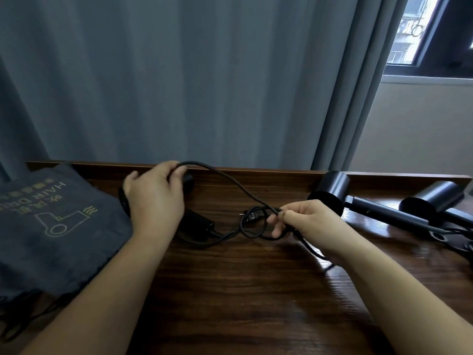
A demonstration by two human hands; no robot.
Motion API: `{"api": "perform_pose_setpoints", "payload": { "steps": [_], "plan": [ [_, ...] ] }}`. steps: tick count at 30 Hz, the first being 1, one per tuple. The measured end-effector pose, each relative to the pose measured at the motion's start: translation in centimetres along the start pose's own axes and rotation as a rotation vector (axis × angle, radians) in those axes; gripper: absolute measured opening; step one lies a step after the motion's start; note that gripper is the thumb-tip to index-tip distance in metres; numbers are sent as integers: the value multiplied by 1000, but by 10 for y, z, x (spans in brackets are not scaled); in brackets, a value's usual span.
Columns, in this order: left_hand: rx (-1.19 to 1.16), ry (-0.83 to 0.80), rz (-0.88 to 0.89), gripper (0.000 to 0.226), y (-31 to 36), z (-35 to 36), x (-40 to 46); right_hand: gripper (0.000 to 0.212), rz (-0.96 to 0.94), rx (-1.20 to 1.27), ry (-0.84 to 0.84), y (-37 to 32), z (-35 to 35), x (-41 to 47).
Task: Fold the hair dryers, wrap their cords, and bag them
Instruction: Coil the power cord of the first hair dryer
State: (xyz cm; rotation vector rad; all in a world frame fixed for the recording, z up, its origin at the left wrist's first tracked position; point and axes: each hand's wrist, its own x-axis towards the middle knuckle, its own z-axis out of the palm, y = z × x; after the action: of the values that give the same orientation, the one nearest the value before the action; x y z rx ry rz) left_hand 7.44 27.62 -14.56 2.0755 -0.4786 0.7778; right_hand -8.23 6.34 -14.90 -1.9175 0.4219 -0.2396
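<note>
Dark brown wooden table [256, 290] with a glossy grain carries three black hair dryers in all. One folded black hair dryer [197, 221] lies near the far edge, left of the middle, mostly hidden under my left hand [156, 198], whose fingers curl over its round head and hold it down. Its thin black cord [230, 181] arcs up from under those fingers and runs across to my right hand [294, 221], which pinches it between thumb and forefinger just beside a small loop; the black plug [253, 216] lies on the wood touching that loop. Two more matte black hair dryers with straight handles, the nearer one [332, 192] and the farther one [432, 198], lie side by side at the far right corner, their cords tangled at the right edge. One dark grey cloth bag [58, 226] printed with a gold dryer outline and lettering rests flat along the left edge, just beside my left wrist. Grey-blue curtains [192, 80] hang behind the table.
</note>
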Motion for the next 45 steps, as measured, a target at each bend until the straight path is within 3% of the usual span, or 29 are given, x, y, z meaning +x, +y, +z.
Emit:
{"api": "perform_pose_setpoints", "payload": {
  "steps": [2,5,7,9,11,14,16,19,21,23,25,28,30,34,41,45],
  "plan": [
    [152,-76,28,38,-1,3,1,30,-24,57,5,0,2,1],
    [185,-261,378,80,13,6,-13,28,-79,117,9,1,10,2],
    [75,-438,641,71,22,7,-23,27,-119,107,-13,2,12,1],
    [48,-564,762,52,27,10,-28,27,-176,35,-47,2,11,-1],
    [45,-557,763,42,27,14,-32,28,-209,-9,-103,2,10,-3],
    [95,-391,732,22,25,14,-30,31,-202,4,-155,1,13,-5],
    [125,-266,605,15,20,10,-22,29,-185,-26,-121,2,11,-4],
    [138,-45,349,15,7,3,-7,36,-204,-134,-31,6,6,2],
    [155,-24,288,27,1,3,-2,38,-230,-100,18,8,8,4],
    [153,-146,387,56,6,4,-6,32,-248,-28,49,9,11,5],
    [71,-330,613,71,18,4,-17,32,-276,-16,53,9,13,4],
    [-9,-513,835,51,32,7,-31,32,-334,-55,-1,6,14,-1],
    [-25,-436,865,33,32,9,-31,33,-322,-93,-21,5,14,-1],
    [-170,-199,655,24,26,5,-23,36,-241,-47,0,9,11,5],
    [-535,79,-27,12,25,-2,-13,39,-158,199,-84,11,11,9],
    [-471,43,-144,10,20,0,-10,43,-190,177,-55,13,10,9]
  ]
}}
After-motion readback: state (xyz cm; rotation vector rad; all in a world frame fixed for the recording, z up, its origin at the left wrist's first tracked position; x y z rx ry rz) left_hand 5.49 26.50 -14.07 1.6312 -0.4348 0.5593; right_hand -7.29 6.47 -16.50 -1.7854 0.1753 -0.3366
